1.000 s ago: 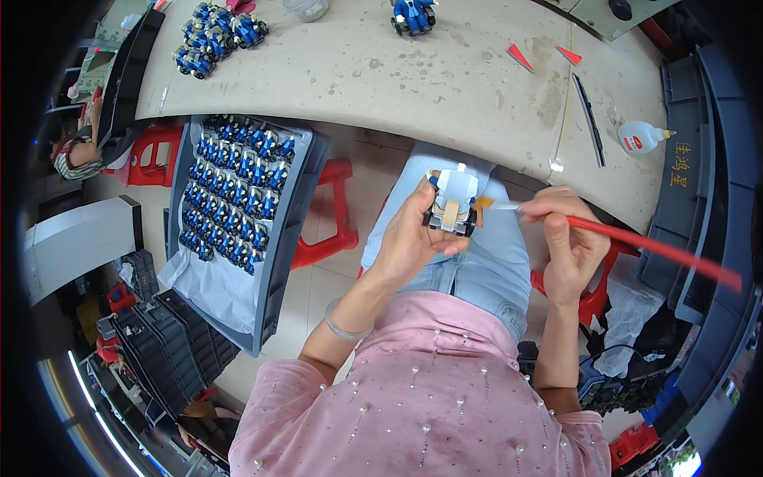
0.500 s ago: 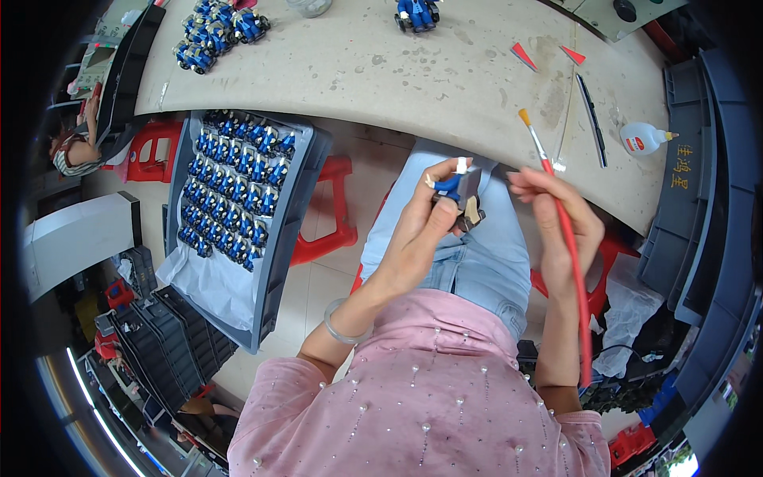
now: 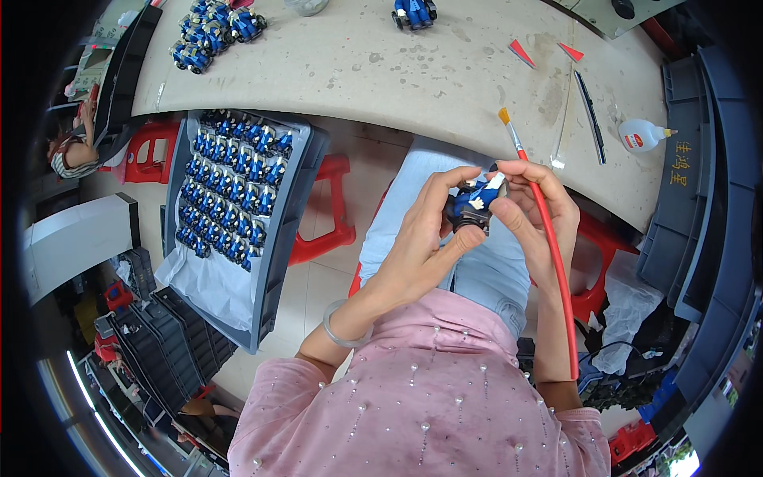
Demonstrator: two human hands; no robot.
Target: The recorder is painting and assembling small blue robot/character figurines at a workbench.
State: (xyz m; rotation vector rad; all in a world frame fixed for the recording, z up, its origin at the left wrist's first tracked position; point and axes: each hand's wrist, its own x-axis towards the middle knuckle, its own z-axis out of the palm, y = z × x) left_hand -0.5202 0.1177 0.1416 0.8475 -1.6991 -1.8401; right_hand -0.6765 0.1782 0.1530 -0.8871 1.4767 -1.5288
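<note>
Over my lap, both hands hold a small blue, white and black toy car. My left hand grips it from the left with fingers curled round it. My right hand pinches it from the right and also holds a long red-handled paintbrush, whose orange bristle tip points up toward the table edge and whose handle runs down along my right forearm.
A grey tray on a red stool at my left carries several rows of blue toy cars. More blue cars stand on the beige table, along with a white glue bottle and red scraps. Dark crates stack at lower left.
The brush swung from pointing sideways, bristles at the toy, to upright with bristles up. My right hand closed in on the toy, which has turned in my left hand.
</note>
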